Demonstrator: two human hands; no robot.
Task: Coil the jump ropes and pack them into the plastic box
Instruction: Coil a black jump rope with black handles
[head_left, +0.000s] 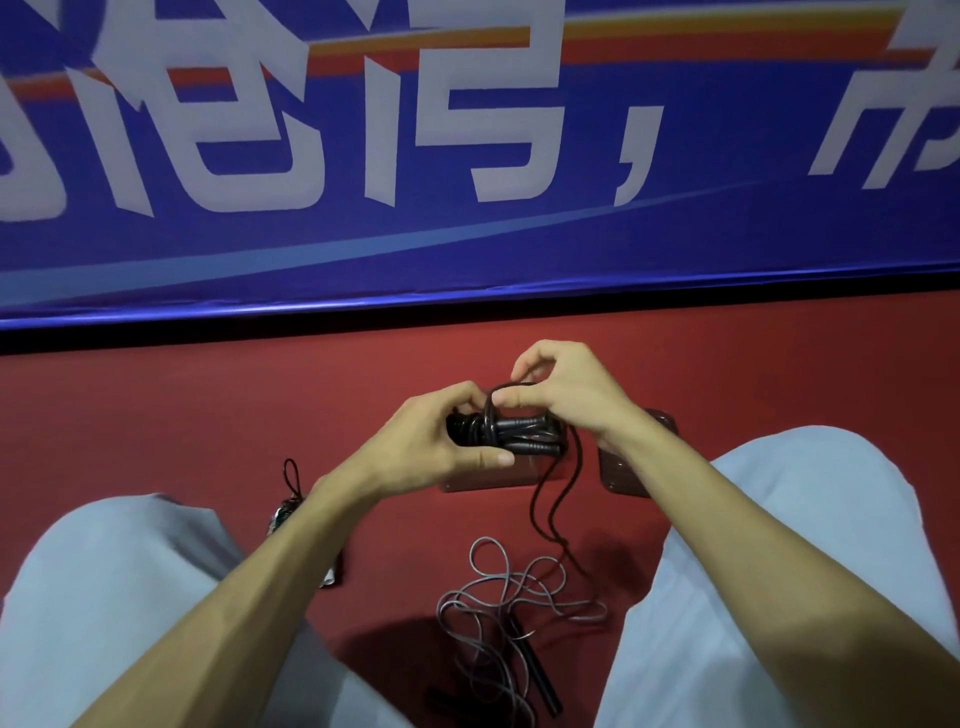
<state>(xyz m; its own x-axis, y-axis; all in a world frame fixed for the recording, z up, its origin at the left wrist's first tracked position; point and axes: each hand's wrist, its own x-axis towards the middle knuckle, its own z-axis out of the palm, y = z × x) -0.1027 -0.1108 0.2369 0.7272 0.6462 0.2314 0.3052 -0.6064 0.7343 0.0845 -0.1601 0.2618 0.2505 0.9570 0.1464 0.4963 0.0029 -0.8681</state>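
The blue banner (467, 249) carries big white Chinese characters (457, 104) and a comma (636, 150), cropped and not surely legible.

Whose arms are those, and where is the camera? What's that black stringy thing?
The camera sits on a person's head and looks down, so you see their own arms and knees. There is only this one picture. Their left hand grips a black jump rope bundled with its handles, while the right hand pinches a strand looped over it. Under the hands lies a clear plastic box on the red floor. Nearer the knees, a grey jump rope lies loose and tangled. Behind is a blue banner.
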